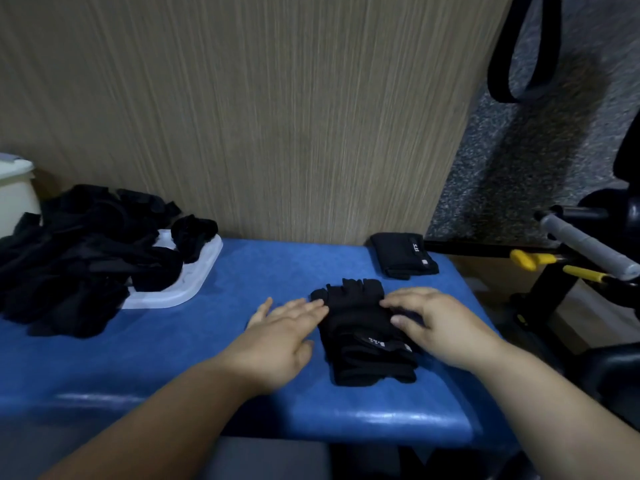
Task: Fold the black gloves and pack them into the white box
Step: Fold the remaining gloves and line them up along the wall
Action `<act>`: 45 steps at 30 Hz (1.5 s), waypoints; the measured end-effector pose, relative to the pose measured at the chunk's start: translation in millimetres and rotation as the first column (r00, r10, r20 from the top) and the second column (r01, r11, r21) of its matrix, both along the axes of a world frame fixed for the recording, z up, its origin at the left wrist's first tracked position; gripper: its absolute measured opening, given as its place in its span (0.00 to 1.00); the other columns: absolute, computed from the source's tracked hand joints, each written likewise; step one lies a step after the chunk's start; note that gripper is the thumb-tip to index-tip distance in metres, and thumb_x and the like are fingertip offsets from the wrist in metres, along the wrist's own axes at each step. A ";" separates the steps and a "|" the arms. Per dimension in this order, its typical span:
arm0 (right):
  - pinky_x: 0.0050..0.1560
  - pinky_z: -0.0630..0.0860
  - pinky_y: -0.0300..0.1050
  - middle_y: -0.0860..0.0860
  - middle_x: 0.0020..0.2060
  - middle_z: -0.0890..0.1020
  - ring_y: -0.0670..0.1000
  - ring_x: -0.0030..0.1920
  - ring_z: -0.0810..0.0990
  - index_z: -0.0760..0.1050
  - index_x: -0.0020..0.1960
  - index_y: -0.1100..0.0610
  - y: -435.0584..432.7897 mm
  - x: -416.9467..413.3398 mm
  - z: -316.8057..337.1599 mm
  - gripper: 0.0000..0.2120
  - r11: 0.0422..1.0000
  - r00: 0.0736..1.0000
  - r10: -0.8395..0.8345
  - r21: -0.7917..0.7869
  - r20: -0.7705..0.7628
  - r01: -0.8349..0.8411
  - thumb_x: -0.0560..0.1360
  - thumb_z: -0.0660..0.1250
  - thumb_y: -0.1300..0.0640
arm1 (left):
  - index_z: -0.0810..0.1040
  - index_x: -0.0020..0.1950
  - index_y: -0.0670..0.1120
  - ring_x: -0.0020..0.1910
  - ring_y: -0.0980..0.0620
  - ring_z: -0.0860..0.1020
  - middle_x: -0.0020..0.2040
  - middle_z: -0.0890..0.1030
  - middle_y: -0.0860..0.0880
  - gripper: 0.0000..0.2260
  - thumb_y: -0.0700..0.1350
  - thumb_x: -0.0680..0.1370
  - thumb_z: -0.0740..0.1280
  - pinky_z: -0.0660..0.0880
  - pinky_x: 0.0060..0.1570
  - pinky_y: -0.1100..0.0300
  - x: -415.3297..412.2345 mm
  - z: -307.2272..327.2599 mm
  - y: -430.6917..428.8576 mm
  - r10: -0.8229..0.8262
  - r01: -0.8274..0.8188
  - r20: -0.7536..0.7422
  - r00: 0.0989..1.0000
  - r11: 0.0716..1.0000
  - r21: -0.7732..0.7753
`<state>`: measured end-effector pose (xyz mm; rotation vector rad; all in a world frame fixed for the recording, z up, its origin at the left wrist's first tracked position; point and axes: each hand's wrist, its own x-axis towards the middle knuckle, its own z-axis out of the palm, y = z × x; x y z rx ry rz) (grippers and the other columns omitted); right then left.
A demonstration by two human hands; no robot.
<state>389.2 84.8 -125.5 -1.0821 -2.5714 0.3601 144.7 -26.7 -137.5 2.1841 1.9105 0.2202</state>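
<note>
A black glove (360, 327) is laid flat on the blue table (242, 271), near the middle. The left hand (280, 337) is held open and flat, and the glove's left edge is touched by its fingertips. The right hand (436, 323) is rested on top of the glove, fingers a little bent, with nothing gripped. A folded glove (403, 254) is seen far right. A pile of gloves (79, 258) is heaped on a white tray (194, 278), far left.
</note>
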 end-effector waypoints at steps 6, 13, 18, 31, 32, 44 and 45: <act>0.62 0.64 0.28 0.42 0.56 0.76 0.37 0.59 0.73 0.79 0.52 0.41 0.8 8.1 5.6 0.28 0.980 0.978 0.143 -0.115 -0.153 -0.161 0.65 0.64 0.72 | 0.63 0.73 0.61 0.73 0.61 0.57 0.72 0.63 0.64 0.31 0.48 0.70 0.64 0.54 0.74 0.58 -2.5 -3.1 4.8 -0.153 0.110 0.211 0.965 0.973 0.204; 0.69 0.64 0.36 0.36 0.64 0.70 0.36 0.65 0.70 0.73 0.56 0.32 2.3 9.7 -1.0 0.31 0.953 0.990 0.131 -0.269 -0.042 -0.138 0.68 0.72 0.67 | 0.71 0.68 0.60 0.63 0.61 0.70 0.61 0.75 0.58 0.26 0.48 0.69 0.63 0.65 0.66 0.62 11.7 -7.7 14.4 -0.127 0.101 0.335 0.934 0.991 0.093; 0.64 0.57 0.23 0.38 0.67 0.67 0.36 0.68 0.65 0.71 0.62 0.37 -4.7 6.8 12.1 0.32 0.930 0.984 0.176 -0.333 0.025 -0.158 0.67 0.75 0.64 | 0.79 0.55 0.57 0.52 0.62 0.75 0.49 0.80 0.60 0.08 0.47 0.77 0.67 0.73 0.56 0.57 17.2 -7.7 15.6 -0.030 -0.036 0.449 0.893 0.990 0.138; 0.47 0.73 0.39 0.43 0.41 0.83 0.39 0.42 0.79 0.79 0.48 0.50 -22.0 -28.4 10.5 0.08 0.946 0.949 -0.041 -0.317 -0.313 -0.064 0.70 0.75 0.53 | 0.77 0.58 0.51 0.48 0.58 0.82 0.44 0.84 0.54 0.10 0.51 0.79 0.65 0.76 0.55 0.60 15.8 6.1 6.9 0.247 -0.322 0.819 0.518 0.943 -0.081; 0.49 0.76 0.43 0.46 0.43 0.84 0.43 0.44 0.81 0.79 0.48 0.50 -21.6 -30.7 9.1 0.08 0.936 0.943 -0.068 -0.347 -0.326 -0.053 0.71 0.74 0.52 | 0.76 0.60 0.52 0.48 0.58 0.81 0.43 0.83 0.54 0.11 0.52 0.79 0.64 0.76 0.54 0.60 14.8 6.9 6.3 0.265 -0.346 0.810 0.523 0.935 -0.083; 0.35 0.74 0.38 0.52 0.30 0.81 0.48 0.35 0.81 0.72 0.59 0.53 -25.2 -54.2 1.0 0.13 0.871 0.913 -0.312 -0.463 -0.263 0.164 0.76 0.68 0.51 | 0.49 0.77 0.51 0.29 0.59 0.72 0.26 0.71 0.57 0.32 0.52 0.79 0.63 0.68 0.32 0.66 11.3 5.9 7.5 0.342 -0.460 0.633 0.695 0.888 0.026; 0.33 0.71 0.36 0.48 0.28 0.80 0.46 0.34 0.79 0.70 0.62 0.51 -25.9 -55.1 0.9 0.17 0.873 0.912 -0.328 -0.447 -0.245 0.194 0.76 0.68 0.51 | 0.49 0.77 0.52 0.34 0.58 0.75 0.31 0.74 0.57 0.32 0.52 0.79 0.63 0.71 0.38 0.63 11.7 6.2 6.8 0.339 -0.464 0.617 0.710 0.885 0.047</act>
